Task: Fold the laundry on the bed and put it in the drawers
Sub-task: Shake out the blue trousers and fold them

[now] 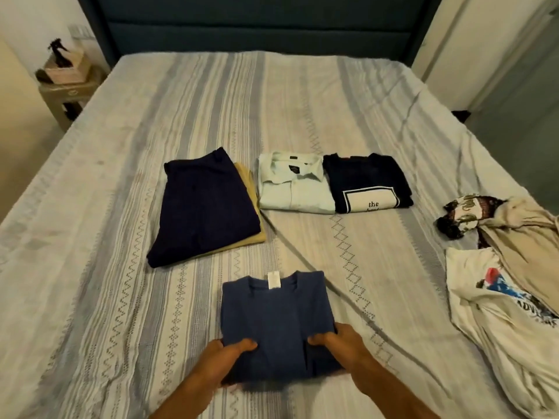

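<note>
A blue T-shirt (273, 316), folded into a rectangle with its white neck tag up, lies on the striped bed (106, 237) just in front of me. My left hand (225, 361) grips its near left edge, thumb on top. My right hand (338, 346) grips the near right edge the same way. Farther back lie folded dark navy trousers (202, 207) on a folded tan garment (252, 201), a folded white collared shirt (292, 189) and a folded black printed T-shirt (366, 182).
Unfolded laundry lies at the bed's right edge: a white printed T-shirt (496, 309), a beige garment (526, 240) and a patterned piece (462, 213). A dark headboard (257, 25) closes the far end. A small bedside stand (69, 89) is at the left.
</note>
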A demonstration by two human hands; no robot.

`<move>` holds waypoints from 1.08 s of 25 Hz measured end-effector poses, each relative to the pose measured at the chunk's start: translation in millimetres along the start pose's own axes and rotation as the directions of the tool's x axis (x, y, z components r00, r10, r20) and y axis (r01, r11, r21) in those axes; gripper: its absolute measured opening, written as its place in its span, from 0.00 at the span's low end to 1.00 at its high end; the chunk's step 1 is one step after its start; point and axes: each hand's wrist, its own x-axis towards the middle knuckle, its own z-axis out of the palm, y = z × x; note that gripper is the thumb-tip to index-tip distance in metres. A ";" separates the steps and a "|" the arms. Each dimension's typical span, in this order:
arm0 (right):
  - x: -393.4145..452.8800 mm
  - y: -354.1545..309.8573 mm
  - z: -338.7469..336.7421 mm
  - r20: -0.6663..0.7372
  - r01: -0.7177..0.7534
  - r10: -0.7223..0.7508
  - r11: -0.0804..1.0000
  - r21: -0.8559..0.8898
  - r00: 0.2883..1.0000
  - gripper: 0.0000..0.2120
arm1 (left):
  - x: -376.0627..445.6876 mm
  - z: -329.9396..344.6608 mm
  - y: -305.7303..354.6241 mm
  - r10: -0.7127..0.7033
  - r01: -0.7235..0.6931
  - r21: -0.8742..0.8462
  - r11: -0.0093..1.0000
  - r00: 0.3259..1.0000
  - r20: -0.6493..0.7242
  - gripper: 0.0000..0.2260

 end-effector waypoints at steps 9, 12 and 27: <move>-32.2 -152.7 -134.0 -0.066 0.085 -0.075 0.984 0.154 0.995 0.18 | -75.7 73.5 183.7 0.165 -0.166 0.021 0.986 0.985 0.038 0.14; -21.7 -218.9 -198.2 -0.196 0.248 -0.218 0.958 0.147 0.956 0.13 | -81.8 125.2 257.2 0.337 -0.343 0.045 0.938 0.935 0.111 0.16; 239.2 -84.0 -320.2 -0.283 0.069 -0.187 0.923 -0.379 0.941 0.10 | 173.3 294.9 247.8 -0.024 -0.051 0.269 0.962 0.963 0.269 0.16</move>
